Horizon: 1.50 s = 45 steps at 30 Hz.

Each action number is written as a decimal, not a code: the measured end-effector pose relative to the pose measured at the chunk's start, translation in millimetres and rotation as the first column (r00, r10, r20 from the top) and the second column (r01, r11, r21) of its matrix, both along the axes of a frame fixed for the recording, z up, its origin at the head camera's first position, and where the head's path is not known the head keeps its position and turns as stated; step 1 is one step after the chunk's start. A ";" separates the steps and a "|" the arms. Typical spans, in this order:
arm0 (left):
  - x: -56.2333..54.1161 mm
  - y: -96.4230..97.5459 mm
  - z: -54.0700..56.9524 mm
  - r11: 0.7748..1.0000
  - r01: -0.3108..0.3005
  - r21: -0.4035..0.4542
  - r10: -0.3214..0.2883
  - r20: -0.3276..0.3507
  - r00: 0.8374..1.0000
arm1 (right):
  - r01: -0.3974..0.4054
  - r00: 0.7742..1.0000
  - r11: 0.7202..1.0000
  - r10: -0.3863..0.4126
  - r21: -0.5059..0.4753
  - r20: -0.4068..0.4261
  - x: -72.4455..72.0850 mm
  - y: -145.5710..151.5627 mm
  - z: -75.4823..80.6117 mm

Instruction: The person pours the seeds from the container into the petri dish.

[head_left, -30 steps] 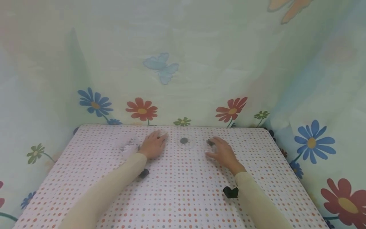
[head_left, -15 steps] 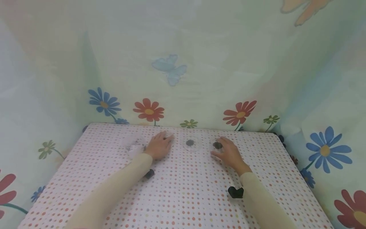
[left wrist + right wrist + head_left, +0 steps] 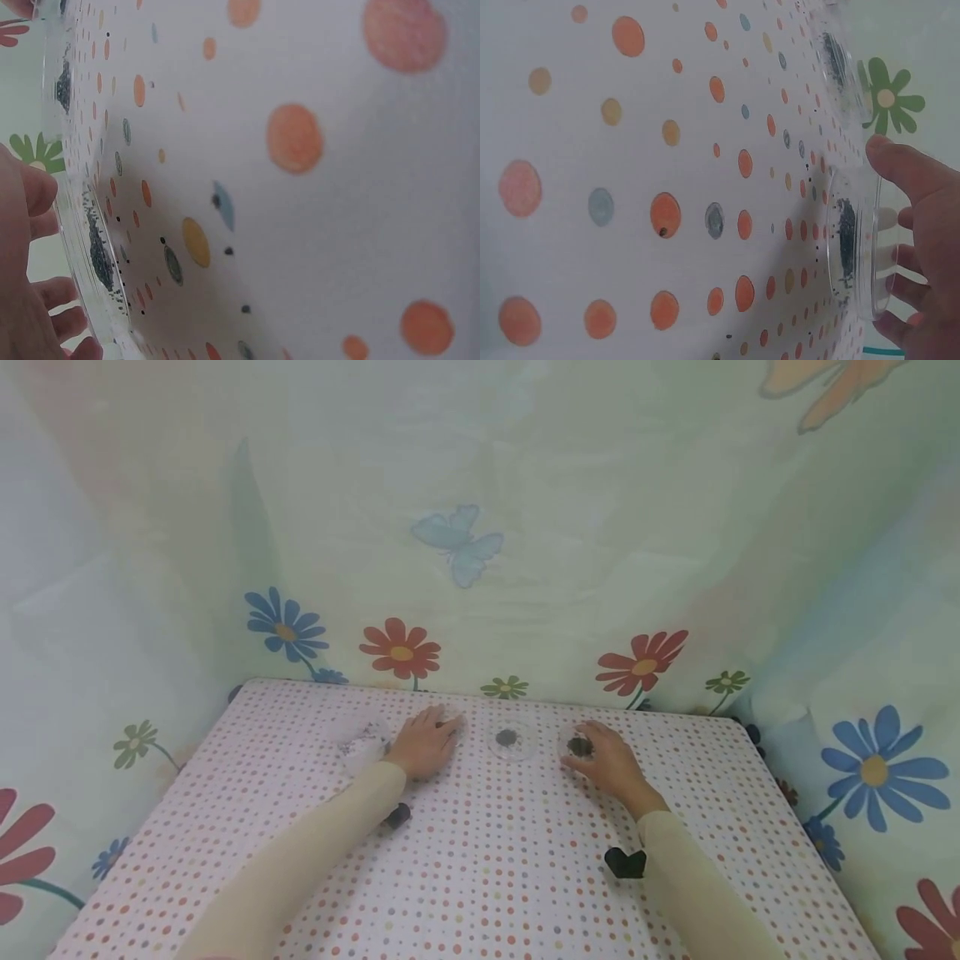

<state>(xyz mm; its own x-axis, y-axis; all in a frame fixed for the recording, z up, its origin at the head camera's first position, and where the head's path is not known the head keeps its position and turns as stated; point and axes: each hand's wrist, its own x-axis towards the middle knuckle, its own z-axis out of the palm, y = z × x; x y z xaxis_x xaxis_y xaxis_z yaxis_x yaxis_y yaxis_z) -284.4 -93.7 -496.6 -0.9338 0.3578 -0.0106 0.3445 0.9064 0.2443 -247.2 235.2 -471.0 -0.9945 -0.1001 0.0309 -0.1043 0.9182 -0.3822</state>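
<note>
My left hand [image 3: 423, 745] reaches over a clear petri dish [image 3: 97, 255] holding dark grains, its thumb and fingers around the rim. In the head view that hand covers most of the dish. My right hand [image 3: 613, 767] grips another clear petri dish [image 3: 847, 240] by its sides, thumb at one edge and fingers along the far one. A dark heap of grains lies inside it. Between the hands a third petri dish [image 3: 512, 740] stands on the table with a round dark heap; no hand touches it.
Left of my left hand lies a clear, crinkled item [image 3: 362, 742] with dark specks, perhaps a bag. The white dotted tabletop [image 3: 495, 860] carries a few loose dark grains. A flowered backdrop [image 3: 562, 568] rises behind the far edge. Black pieces sit beside both sleeves.
The head view has shifted, so the whole scene slides slightly rightward. Both hands stay at their dishes; more of the right dish's dark heap shows now beside the right fingers.
</note>
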 end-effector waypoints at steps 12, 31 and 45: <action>0.8 0.4 0.3 1.000 -0.002 0.015 0.002 0.001 1.000 | -0.017 1.000 1.000 0.017 0.002 0.018 -3.0 1.7 -1.2; -3.1 -0.4 -5.2 1.000 0.006 -0.019 -0.006 -0.034 0.999 | -0.013 0.998 1.000 0.012 0.028 0.061 -16.9 2.1 -0.4; 0.1 0.2 -2.6 1.000 0.009 -0.006 -0.009 -0.034 0.999 | -0.016 0.996 1.000 0.017 -0.008 0.086 -21.6 1.5 -5.0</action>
<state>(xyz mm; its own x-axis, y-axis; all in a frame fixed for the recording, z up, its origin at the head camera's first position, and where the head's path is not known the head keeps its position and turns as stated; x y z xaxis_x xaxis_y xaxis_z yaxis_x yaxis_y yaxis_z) -284.3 -93.4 -499.3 -0.9304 0.3661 0.0188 0.3605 0.9046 0.2274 -268.8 236.7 -475.9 -0.9917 -0.1168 -0.0536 -0.0862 0.9139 -0.3967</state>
